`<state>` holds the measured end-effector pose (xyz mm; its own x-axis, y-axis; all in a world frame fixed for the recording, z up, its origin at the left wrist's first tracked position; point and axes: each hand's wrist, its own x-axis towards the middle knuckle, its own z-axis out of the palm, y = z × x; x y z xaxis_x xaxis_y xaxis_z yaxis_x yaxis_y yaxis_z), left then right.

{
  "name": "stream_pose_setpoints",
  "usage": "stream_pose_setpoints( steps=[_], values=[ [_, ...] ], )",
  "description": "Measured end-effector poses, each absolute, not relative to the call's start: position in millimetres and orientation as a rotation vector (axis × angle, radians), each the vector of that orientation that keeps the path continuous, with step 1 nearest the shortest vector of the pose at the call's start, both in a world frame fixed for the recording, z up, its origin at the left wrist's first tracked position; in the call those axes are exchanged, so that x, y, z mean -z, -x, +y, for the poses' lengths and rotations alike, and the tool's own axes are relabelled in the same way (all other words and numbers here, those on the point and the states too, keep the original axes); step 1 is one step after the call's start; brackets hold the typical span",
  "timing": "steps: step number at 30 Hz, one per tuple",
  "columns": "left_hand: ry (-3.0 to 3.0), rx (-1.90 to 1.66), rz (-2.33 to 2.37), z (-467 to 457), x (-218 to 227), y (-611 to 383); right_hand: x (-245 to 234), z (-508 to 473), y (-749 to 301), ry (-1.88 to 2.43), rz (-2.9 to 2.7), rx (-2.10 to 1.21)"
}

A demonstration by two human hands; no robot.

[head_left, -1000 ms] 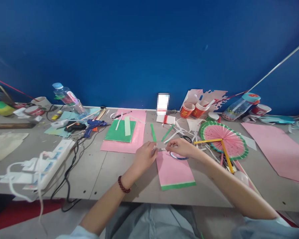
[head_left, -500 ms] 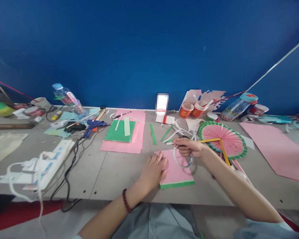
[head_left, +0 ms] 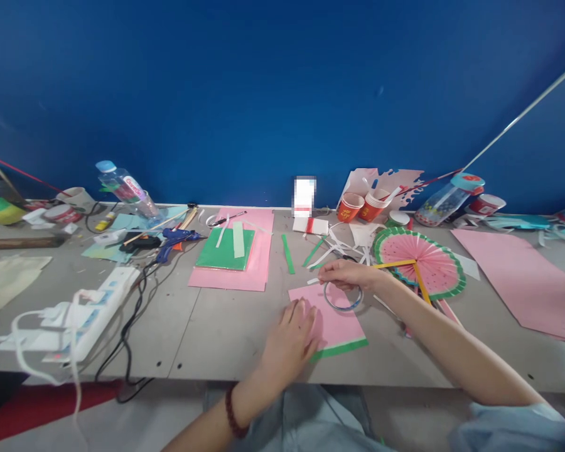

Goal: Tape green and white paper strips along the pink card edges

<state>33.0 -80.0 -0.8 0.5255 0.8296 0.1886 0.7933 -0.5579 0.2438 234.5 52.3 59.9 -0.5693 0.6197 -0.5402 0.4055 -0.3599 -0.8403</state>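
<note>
A pink paper sheet (head_left: 335, 323) with a green bottom edge lies at the table's front edge. My left hand (head_left: 292, 336) rests flat on its left side, fingers stretched out. My right hand (head_left: 346, 273) hovers at the sheet's top right corner, fingers closed on the rim of a roll of tape (head_left: 343, 297), which lies on the sheet. A small white strip (head_left: 313, 280) sticks out left of my right hand.
A watermelon paper fan (head_left: 419, 262) with yellow sticks lies to the right, a large pink sheet (head_left: 522, 282) beyond it. Behind are green strips (head_left: 288, 252), white scraps, red paper cups (head_left: 358, 207), green card on pink paper (head_left: 228, 249), a blue glue gun (head_left: 174, 240) and a power strip (head_left: 94, 307).
My hands came apart. The left hand dropped flat onto the pink sheet and slid toward me. The right hand lifted the tape roll, then set it down on the sheet.
</note>
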Motion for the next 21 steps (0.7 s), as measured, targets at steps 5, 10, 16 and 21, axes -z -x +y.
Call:
stream_pose_setpoints(
  steps=[5,10,16,21],
  values=[
    [-2.593,-0.483,1.485,-94.0,15.9,-41.3,-54.6,57.2,-209.3,1.432,-2.002,-1.930],
    [-2.598,-0.499,1.503,-96.1,18.8,-38.7,-48.6,59.2,-188.9,1.501,-2.205,-1.808],
    [-2.574,-0.530,1.536,-97.1,16.9,-37.4,-46.5,57.3,-181.2,1.510,-2.196,-1.873],
    [-2.481,-0.534,1.561,-97.7,15.9,-36.4,-47.2,57.1,-182.8,1.561,-2.138,-1.938]
  ],
)
